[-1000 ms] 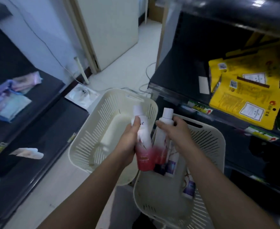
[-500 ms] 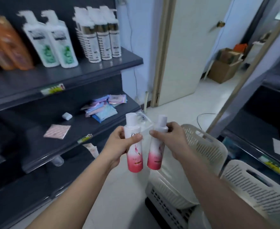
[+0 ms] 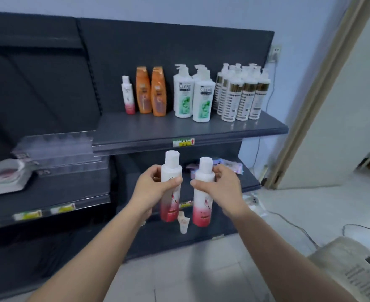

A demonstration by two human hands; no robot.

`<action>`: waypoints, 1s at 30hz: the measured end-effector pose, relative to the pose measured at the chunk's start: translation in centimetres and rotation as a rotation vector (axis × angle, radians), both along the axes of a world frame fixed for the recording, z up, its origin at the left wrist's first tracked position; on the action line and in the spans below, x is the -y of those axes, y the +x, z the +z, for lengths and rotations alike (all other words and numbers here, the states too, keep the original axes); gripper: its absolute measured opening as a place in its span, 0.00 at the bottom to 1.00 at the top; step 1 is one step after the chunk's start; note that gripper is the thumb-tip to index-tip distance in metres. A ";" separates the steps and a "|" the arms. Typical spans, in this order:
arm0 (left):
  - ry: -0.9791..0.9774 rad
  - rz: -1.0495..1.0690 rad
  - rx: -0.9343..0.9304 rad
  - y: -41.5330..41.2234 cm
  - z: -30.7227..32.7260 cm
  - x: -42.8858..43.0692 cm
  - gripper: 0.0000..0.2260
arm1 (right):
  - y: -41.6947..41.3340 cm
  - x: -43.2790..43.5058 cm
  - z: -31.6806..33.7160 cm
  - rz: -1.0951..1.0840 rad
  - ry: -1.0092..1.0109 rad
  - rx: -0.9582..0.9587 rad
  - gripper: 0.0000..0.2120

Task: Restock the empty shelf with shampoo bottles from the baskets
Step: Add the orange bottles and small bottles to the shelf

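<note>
Seen only from about the elbow down: a left forearm [image 3: 96, 253] and a right forearm [image 3: 288, 253], both bare along the whole visible length, smooth and slender, tapering toward the wrists. Bare too the left hand [image 3: 152, 186] and the right hand [image 3: 221, 186], with rounded knuckles and short thumbs. Plain, uncovered wrists. Nails and finer marks on the fingers too blurred to make out.
</note>
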State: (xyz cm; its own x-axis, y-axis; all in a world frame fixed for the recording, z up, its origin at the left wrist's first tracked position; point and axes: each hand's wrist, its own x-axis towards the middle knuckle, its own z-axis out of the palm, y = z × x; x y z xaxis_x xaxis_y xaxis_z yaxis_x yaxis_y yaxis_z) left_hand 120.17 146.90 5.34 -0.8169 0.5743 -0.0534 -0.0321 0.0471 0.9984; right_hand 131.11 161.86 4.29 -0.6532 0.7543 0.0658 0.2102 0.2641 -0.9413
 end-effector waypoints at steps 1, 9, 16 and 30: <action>-0.002 0.026 -0.016 -1.1 0.3 0.4 0.14 | -1.3 0.3 0.5 0.022 0.030 0.007 0.22; 0.051 0.194 -0.083 -10.1 2.6 0.9 0.13 | -11.7 0.2 4.4 0.191 0.200 -0.047 0.14; 0.047 0.294 -0.131 -17.9 5.1 -1.3 0.12 | -21.2 -2.9 8.0 0.296 0.237 -0.114 0.19; 0.046 0.408 -0.182 -30.6 6.3 -4.2 0.14 | -34.0 -6.4 9.3 0.415 0.224 -0.164 0.22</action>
